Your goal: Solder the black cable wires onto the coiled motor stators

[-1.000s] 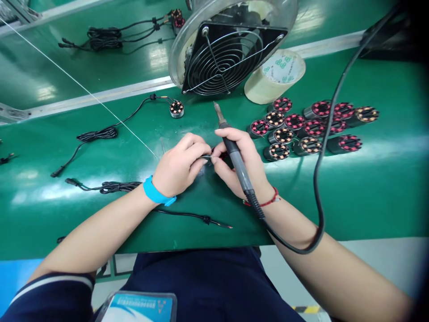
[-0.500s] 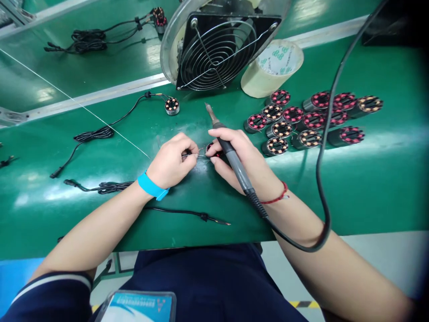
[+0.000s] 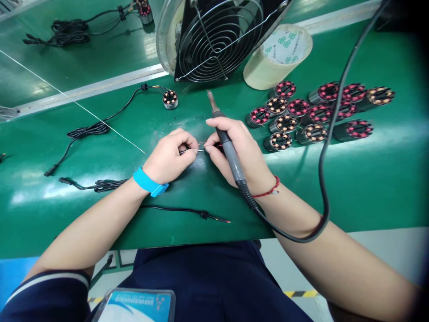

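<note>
My left hand [image 3: 172, 154], with a blue wristband, is closed in a pinch on the thin wires [image 3: 200, 150] of a black cable. My right hand [image 3: 236, 150] is closed around a soldering iron [image 3: 231, 156], its metal tip pointing up and away from the wires. The fingertips of that same hand also pinch a small motor stator [image 3: 217, 146], mostly hidden behind them and the iron's handle. Fine wire ends bridge the narrow gap between both hands; whether they touch each other cannot be made out.
Several wound stators [image 3: 315, 114] stand at the right beside a tape roll [image 3: 261, 74]. A fan [image 3: 217, 49] stands behind my hands. At the left lie a stator [image 3: 170, 99] with a bundled cable [image 3: 89, 130] and another cable [image 3: 114, 185]. Solder wire [image 3: 110, 127] stretches diagonally; the iron's cord [image 3: 321, 179] loops over my right forearm.
The whole view has shifted slightly. My right fingertips have closed further over the stator, hiding more of it. Both hands keep their holds and stay close together.
</note>
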Demonstrator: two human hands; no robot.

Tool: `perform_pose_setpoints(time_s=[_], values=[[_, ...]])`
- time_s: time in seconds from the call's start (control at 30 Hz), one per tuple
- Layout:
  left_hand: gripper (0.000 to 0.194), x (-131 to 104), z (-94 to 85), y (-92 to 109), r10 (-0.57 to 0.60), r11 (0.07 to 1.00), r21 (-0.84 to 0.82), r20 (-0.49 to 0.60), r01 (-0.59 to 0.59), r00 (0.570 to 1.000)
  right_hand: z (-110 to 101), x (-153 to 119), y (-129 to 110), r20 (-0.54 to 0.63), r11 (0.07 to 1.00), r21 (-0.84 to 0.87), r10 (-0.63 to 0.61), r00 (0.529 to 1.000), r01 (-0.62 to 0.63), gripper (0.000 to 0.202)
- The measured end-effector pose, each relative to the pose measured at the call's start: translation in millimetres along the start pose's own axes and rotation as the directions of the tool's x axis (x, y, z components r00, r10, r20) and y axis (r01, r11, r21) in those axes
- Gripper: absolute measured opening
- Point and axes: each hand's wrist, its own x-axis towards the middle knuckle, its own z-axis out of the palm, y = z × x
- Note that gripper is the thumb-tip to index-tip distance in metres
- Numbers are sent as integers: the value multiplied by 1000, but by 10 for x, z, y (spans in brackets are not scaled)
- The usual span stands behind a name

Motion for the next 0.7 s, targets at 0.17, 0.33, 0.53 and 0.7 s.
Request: perform_pose_setpoints(time_s=[0.17, 0.33, 0.53, 0.7], values=[[13, -12, 13, 21, 14, 1000, 24, -17, -13, 1000, -37, -13, -62, -6, 998, 37, 49, 999, -49, 45], [15, -14, 19, 18, 32, 998, 61, -9, -32, 999, -285, -134, -233, -51, 980, 101, 176, 983, -170, 39], [15, -38, 41, 5, 153, 980, 133, -52, -145, 987, -318, -461, -385, -259, 987, 97, 151, 954, -130, 30], [16, -55, 61, 11, 199, 966, 181, -61, -186, 978, -222, -637, -352, -373, 990, 84, 137, 918, -114, 26]])
